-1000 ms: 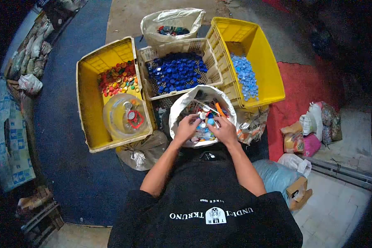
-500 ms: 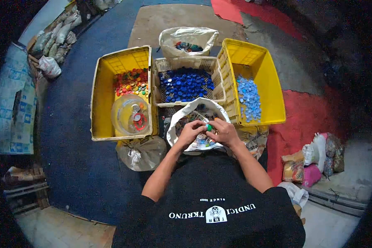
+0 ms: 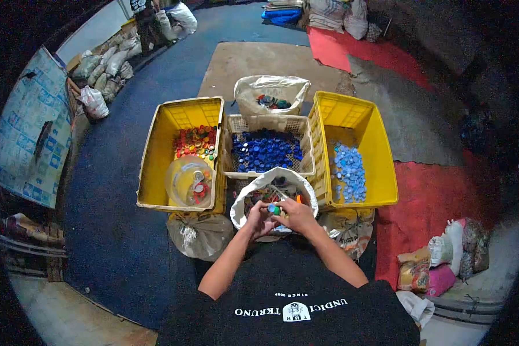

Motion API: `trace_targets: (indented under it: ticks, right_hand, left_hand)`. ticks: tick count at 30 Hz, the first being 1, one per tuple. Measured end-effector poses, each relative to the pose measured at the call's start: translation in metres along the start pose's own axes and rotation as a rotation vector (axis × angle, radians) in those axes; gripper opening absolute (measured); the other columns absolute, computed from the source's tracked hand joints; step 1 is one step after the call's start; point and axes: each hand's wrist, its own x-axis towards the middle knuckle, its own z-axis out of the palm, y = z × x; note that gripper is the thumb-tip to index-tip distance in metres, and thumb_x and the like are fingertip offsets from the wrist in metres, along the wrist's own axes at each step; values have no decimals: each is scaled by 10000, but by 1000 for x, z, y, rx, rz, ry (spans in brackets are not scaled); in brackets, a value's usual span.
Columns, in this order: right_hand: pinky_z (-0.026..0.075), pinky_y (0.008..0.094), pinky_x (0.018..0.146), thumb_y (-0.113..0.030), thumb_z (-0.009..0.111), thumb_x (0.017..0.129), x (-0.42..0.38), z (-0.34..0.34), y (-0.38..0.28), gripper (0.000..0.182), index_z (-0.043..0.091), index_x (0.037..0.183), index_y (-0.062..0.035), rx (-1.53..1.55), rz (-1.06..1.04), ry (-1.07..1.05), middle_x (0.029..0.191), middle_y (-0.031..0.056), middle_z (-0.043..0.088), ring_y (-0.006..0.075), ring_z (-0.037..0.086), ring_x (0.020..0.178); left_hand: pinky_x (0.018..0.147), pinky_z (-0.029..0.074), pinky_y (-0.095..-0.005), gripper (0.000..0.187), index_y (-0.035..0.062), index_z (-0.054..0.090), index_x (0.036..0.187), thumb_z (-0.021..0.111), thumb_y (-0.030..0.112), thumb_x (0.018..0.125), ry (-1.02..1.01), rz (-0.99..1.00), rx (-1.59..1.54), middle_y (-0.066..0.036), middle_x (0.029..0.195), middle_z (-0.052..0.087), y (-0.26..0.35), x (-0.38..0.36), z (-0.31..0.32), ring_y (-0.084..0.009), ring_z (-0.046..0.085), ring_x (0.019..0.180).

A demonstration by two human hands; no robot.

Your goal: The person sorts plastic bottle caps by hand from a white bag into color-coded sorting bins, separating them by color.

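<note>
Risk, by judgement: dropping light-blue cap [image 3: 271,207] or green cap [image 3: 277,211] past near edge of white sack [image 3: 240,196], through crowded fingertips. Above that edge: left hand [image 3: 259,221] curled, grip unclear; right hand [image 3: 299,217] pinching green cap. Counts, left to right: one left crate [image 3: 158,150], one clear jug [image 3: 180,183] in near right corner; one middle crate [image 3: 236,175], dark-blue caps [image 3: 265,153] uncountable; one right crate [image 3: 382,173], pale-blue caps [image 3: 350,173] uncountable, along left edge.

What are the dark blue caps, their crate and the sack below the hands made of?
Dark blue caps: likely moulded plastic, slightly glossy; solid colour, small highlights.
Crate: probably rigid plastic, dull off-white; straight walls with lattice openings.
Sack: flexible, whitish, perhaps woven plastic or cloth; creased rim, weave too fine to read.
</note>
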Motion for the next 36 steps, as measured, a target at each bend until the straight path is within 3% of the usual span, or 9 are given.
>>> trace_targets:
  ticks: [4, 8, 17, 19, 22, 25, 29, 32, 36]
  right_hand:
    - [536, 401, 656, -411, 706, 768, -3, 4, -3, 371, 638, 1059, -191, -70, -11, -41, 920, 59, 617, 286, 645, 791]
    - [537, 396, 676, -437, 711, 753, -7, 10, 1, 396, 645, 1044, -175, -116, 28, -102, 937, 60, 629, 285, 649, 807]
    - [517, 377, 746, -370, 760, 734, -13, 15, 27, 461, 614, 1068, -89, 99, 198, 184, 946, 143, 644, 313, 636, 832]
    - [500, 337, 650, -323, 718, 806, -17, 26, 29, 411, 579, 1081, -51, 380, 399, 82, 820, 86, 614, 182, 619, 748]
    - [472, 294, 697, -363, 559, 934, -11, 9, 5, 348, 596, 1066, -43, 1184, 773, -113, 925, 44, 614, 166, 588, 791]
    - [484, 327, 762, -402, 446, 982, -5, 22, 3, 437, 529, 1172, -17, 1847, 720, -142, 1041, 116, 604, 194, 596, 903]
    - [458, 352, 901, -510, 356, 983, 6, 6, -14, 616, 435, 1313, 3, 1730, 726, -204, 1178, 145, 560, 209, 574, 1015]
    - [232, 351, 1121, -620, 292, 942, 7, 12, -14, 821, 167, 1474, -8, 1355, 589, -443, 1514, 119, 240, 214, 279, 1375]
    - [229, 355, 1127, -626, 285, 937, 17, -4, -27, 798, 183, 1480, -50, 1290, 461, -398, 1517, 139, 226, 245, 227, 1400]
  left_hand:
    - [778, 492, -387, 363, 43, 567, 1025, 383, 341, 930, 198, 198, -127, -120, 951, 609, -17, 13, -8, -258, 593, 836]
    - [773, 489, -355, 251, 65, 612, 956, 474, 259, 880, 62, 184, -183, -90, 940, 625, -30, 30, -30, -248, 591, 848]
    - [742, 494, -349, 238, 23, 605, 916, 505, 238, 894, 180, 223, -488, -112, 857, 611, -37, 12, -50, -236, 570, 798]
    - [846, 493, -396, 329, -23, 596, 1013, 471, 268, 922, 157, 245, -464, -157, 958, 617, -36, 2, -42, -300, 590, 919]
    - [902, 476, -408, 375, -11, 574, 1080, 467, 317, 932, 72, 257, -477, -176, 1033, 614, -32, -14, -18, -310, 588, 987]
    - [927, 466, -412, 451, -29, 520, 1170, 427, 354, 952, -53, 235, -519, -193, 1047, 607, -29, -16, -16, -309, 586, 1001]
    - [925, 467, -403, 490, 10, 534, 1185, 458, 428, 941, -73, 213, -530, -145, 1075, 610, -28, -20, -17, -263, 572, 1014]
    - [930, 470, -406, 427, 26, 557, 1158, 492, 387, 939, -44, 199, -522, -136, 1076, 606, -24, -26, -18, -251, 564, 1029]
    - [848, 508, -379, 299, 11, 601, 1074, 493, 258, 947, -3, 270, -501, -134, 1012, 621, -16, -14, -47, -260, 591, 940]
